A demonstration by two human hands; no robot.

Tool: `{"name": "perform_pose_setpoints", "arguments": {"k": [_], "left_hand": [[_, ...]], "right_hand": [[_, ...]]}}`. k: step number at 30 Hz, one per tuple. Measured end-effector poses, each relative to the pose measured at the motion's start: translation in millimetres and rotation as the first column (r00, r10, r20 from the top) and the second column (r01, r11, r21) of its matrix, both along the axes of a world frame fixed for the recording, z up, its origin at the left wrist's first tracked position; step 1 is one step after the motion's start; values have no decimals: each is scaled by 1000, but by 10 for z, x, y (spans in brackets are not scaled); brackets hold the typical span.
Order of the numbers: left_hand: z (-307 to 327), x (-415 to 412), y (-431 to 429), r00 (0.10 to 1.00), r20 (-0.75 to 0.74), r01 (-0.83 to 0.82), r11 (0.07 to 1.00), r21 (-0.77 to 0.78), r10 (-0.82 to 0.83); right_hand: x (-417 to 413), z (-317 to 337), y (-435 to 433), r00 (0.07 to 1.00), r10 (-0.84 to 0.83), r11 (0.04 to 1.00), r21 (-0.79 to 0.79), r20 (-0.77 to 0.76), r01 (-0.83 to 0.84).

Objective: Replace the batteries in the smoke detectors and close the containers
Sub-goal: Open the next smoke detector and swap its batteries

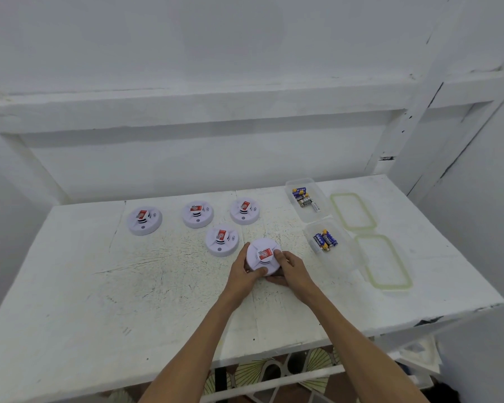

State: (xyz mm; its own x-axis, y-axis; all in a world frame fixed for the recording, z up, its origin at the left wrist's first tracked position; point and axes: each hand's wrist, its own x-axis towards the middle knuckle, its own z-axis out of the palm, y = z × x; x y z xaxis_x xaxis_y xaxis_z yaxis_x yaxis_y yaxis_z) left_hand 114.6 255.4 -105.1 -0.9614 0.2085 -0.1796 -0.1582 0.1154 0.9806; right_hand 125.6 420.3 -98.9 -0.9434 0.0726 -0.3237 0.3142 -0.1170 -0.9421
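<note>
Both my hands are on one smoke detector: left hand grips its left edge, right hand its right edge, thumb on top near the red label. Four more smoke detectors sit face-up on the white table, further back and left. To the right are two clear open containers, far container and near container, with AA batteries in each, probably. Two green-rimmed lids lie beside them.

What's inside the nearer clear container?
The nearer clear container holds a few batteries with blue and yellow wrappers. Its lid lies beside it. Anything beneath the batteries is hidden.
</note>
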Motion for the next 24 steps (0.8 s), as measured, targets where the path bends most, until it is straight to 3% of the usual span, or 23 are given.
{"name": "perform_pose_setpoints", "arguments": {"k": [8, 12, 24], "left_hand": [[34, -17, -19, 1000, 18, 10, 1000, 30, -10], [72, -53, -42, 993, 115, -25, 988, 150, 8], [-13, -38, -63, 997, 72, -29, 997, 76, 24]], "right_hand": [[13, 14, -12, 1000, -5, 1000, 18, 1, 5], [41, 73, -23, 1000, -13, 1000, -25, 13, 13], [42, 60, -22, 1000, -5, 1000, -26, 26, 6]]}}
